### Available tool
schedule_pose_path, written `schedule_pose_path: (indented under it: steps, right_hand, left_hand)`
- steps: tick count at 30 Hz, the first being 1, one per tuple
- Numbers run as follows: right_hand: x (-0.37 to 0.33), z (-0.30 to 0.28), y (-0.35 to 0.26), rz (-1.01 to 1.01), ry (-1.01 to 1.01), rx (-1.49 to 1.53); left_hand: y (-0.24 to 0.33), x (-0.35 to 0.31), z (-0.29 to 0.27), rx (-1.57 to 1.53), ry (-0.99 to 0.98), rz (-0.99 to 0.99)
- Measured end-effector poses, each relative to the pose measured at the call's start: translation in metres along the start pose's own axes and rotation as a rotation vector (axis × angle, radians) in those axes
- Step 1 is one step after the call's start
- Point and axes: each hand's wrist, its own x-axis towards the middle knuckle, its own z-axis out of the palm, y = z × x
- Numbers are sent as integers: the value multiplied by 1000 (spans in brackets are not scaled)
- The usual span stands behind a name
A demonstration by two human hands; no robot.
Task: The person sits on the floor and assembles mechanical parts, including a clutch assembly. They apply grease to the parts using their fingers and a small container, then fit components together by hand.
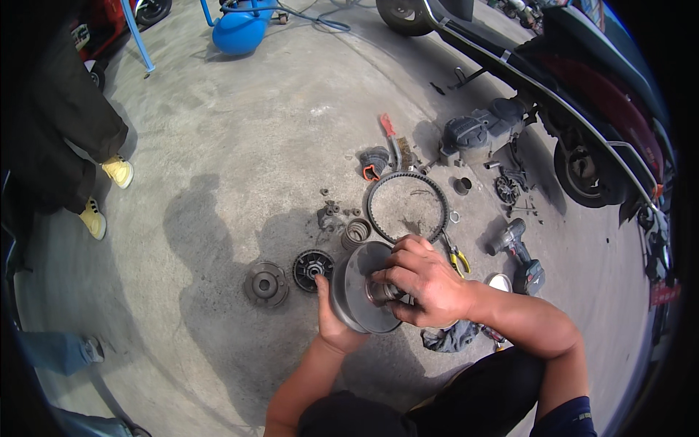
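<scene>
Above the floor, my left hand [336, 326] supports a grey metal scooter belt pulley [354, 284] from its left and lower rim, thumb along the edge. My right hand [435, 285] is closed around the hub [380, 293] at the pulley's centre, fingers bent over it; its fingers hide part of the hub. Just left of the pulley, a black ribbed round part [314, 270] lies on the concrete, with a round metal flanged part [266, 285] beside it. A coil spring [356, 232] and a toothed drive belt [370, 207] lie beyond the pulley.
Right of my hands are yellow-handled pliers [460, 262], a cordless impact wrench [518, 255] and a dark rag [451, 337]. Farther off lie a red-handled wire brush [388, 127] and a scooter [582, 109] with its engine part exposed. People stand at left; a blue compressor [239, 33] is behind.
</scene>
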Motion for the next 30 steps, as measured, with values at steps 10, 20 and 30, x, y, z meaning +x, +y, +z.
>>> schedule_pose_path:
  steps: [10, 20, 30]
  right_hand:
    - [-2, -9, 32, 56, 129, 17]
    - [-44, 43, 138, 648, 72, -23]
    - [-146, 52, 220, 798, -181, -92]
  left_hand:
    - [15, -24, -34, 96, 228, 257]
    - [57, -41, -32, 85, 310, 489]
    - [44, -37, -41, -13, 329, 402]
